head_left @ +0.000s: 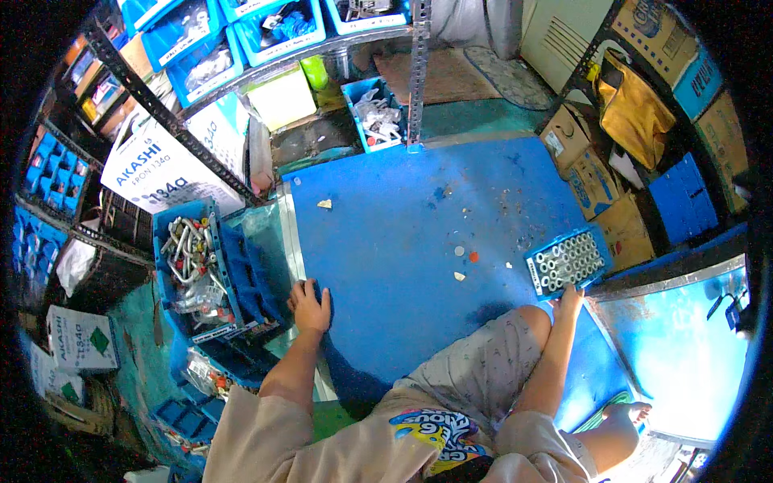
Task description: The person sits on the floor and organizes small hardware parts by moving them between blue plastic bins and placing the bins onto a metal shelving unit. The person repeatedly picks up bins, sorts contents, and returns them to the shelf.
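With fingers apart, my left hand (309,306) rests on the left part of a blue board (378,233), by its pale edge strip. Just left of it stands a blue bin (193,262) full of bent metal pipe fittings and clear bags. At the board's right side my right hand (568,299) grips the near edge of a small blue tray (567,259) holding several rows of pale ring-ended cylindrical pieces. I sit cross-legged, my bare knee (533,322) below the tray.
Shelving with blue bins (274,32) and white cartons (161,173) lines the back and left. A bagged-parts bin (373,117) stands by the back post. Brown boxes (593,181) and a yellow bag (632,105) are at right, above a pale-blue panel (676,354). Small scraps (459,276) dot the board.
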